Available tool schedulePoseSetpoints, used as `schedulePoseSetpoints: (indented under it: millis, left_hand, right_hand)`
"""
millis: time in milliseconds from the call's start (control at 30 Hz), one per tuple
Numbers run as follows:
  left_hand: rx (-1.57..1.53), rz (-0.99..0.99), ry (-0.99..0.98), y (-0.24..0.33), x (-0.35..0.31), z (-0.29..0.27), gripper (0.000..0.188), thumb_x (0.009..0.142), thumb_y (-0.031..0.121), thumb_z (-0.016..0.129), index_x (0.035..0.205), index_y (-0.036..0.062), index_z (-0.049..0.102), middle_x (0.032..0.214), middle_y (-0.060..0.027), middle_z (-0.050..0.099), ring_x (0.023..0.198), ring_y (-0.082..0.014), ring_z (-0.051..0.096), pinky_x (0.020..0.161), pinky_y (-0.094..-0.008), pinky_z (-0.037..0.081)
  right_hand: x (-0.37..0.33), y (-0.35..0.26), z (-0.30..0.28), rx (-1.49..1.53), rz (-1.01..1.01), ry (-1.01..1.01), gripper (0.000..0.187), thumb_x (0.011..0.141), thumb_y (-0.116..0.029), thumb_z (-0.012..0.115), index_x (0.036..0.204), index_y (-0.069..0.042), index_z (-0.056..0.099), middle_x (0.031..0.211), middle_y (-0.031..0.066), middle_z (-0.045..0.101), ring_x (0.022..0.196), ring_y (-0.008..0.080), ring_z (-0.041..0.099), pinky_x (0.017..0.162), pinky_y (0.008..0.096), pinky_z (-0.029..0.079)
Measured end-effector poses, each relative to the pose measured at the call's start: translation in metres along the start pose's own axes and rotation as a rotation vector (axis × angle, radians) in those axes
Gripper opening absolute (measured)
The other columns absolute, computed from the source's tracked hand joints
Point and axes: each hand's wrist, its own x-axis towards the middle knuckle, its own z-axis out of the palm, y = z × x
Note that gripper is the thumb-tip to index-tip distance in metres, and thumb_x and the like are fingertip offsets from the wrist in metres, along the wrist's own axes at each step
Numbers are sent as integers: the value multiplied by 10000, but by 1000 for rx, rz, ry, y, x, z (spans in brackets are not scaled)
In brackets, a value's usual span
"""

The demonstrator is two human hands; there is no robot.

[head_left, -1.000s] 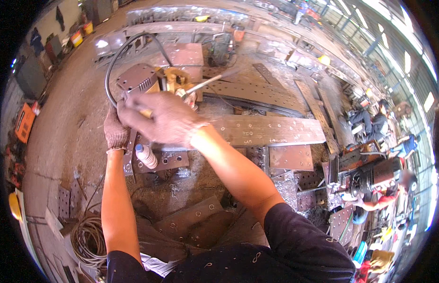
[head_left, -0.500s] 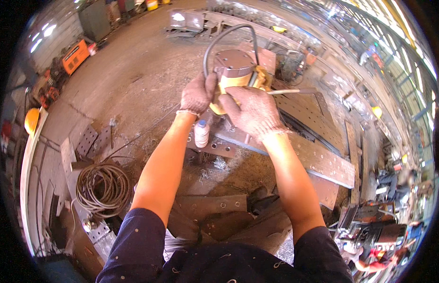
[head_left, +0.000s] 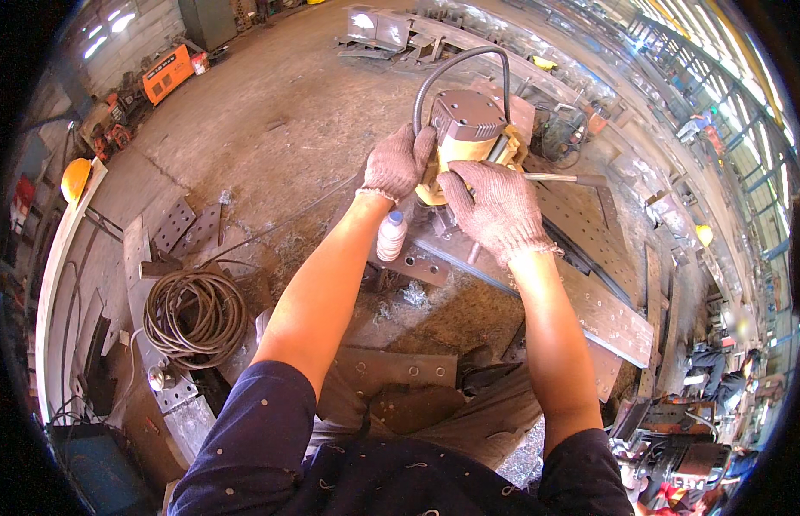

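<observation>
A yellow magnetic drill with a brown ribbed motor cap stands on a steel plate in front of me. My left hand, in a brown knit glove, is closed against the drill's left side, beside the base of its looping black cable sleeve. My right hand, gloved alike, is closed at the drill's front; its fingertips are partly hidden behind the hand. A long lever handle sticks out to the right beyond it. Below my left wrist stands a plastic bottle with a blue cap.
Coiled hose lies at left, near punched plates. A yellow hard hat sits on a pale beam. An orange machine stands far left. Metal shavings litter the ground. Another person is at the far right.
The view has shifted, so the scene sits further right in the picture. Both hands stay at the drill in nearly the same hold.
</observation>
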Motion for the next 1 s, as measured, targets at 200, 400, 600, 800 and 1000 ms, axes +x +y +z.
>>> schedulePoseSetpoints:
  millis: [200,400,600,800,1000]
  left_hand:
    - [10,-12,-35,-1,0,-7,620,1120,598,475,1232,33,707,1157,-300,761,1146,-511,707,1009,-573,545]
    - [-294,70,430,-55,-49,15,401,1108,389,582,1245,27,686,1212,-253,773,1166,-402,752,1007,-471,568]
    - [35,-404,-18,-200,-175,76,1001,907,348,845,1714,54,330,1637,-226,561,1470,-403,592,1193,-479,505]
    - [-65,-410,-191,-153,-159,106,1319,840,463,902,1782,14,95,1683,-223,517,1568,-376,495,1276,-446,423]
    - [-251,-383,-171,-149,-150,103,864,943,466,829,1589,-3,497,1476,-214,695,1370,-379,666,1175,-468,503]
  right_hand:
    - [2,-4,-1,-9,-18,-27,348,1089,-377,576,1007,-86,749,955,210,772,932,421,760,846,558,597]
    - [-1,4,0,-44,-25,11,329,1079,-384,621,1000,-89,745,931,205,772,918,412,765,829,551,602]
    - [3,-3,9,25,-96,78,280,1055,-354,685,1007,-83,733,904,200,770,861,410,767,779,533,608]
    - [0,0,4,24,-54,63,266,1050,-344,687,1003,-86,729,886,205,757,855,421,761,774,539,606]
    - [1,-5,1,14,-31,58,257,1049,-338,680,999,-90,724,883,206,758,868,432,761,790,553,600]
